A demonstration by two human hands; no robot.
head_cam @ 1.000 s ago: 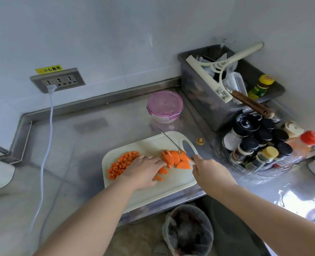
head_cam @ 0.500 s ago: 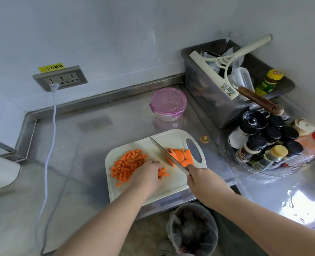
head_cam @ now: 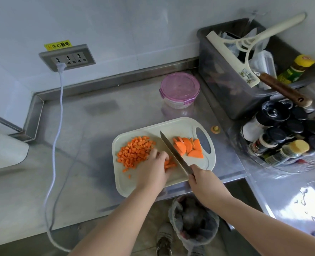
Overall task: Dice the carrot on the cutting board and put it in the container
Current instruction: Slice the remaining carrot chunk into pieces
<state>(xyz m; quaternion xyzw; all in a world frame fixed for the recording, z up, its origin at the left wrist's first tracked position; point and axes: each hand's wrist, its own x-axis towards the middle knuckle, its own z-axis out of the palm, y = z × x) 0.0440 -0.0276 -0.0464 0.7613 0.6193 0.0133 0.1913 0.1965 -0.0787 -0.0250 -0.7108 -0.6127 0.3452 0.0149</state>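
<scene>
A pale cutting board (head_cam: 173, 126) lies on the steel counter. A heap of diced carrot (head_cam: 134, 151) covers its left part. Half-round carrot slices (head_cam: 189, 147) lie near the board's handle hole. My right hand (head_cam: 202, 179) grips the handle of a knife (head_cam: 173, 151), whose blade runs diagonally across the board between the two heaps. My left hand (head_cam: 153, 170) holds down a few carrot strips (head_cam: 169, 164) just left of the blade, fingers curled over them. The round container with a pink lid (head_cam: 179, 89) stands closed behind the board.
A grey bin (head_cam: 221, 76) with a squeegee and bottles stands at the back right, with a rack of spice jars (head_cam: 282, 133) in front of it. A white cable (head_cam: 57, 126) hangs from the wall socket (head_cam: 67, 58). A lined waste bin (head_cam: 193, 220) sits below the counter edge.
The knife has swung from beside the slices to lie across the board's middle. My left hand shifted slightly toward the near edge with the strips. The camera moved closer.
</scene>
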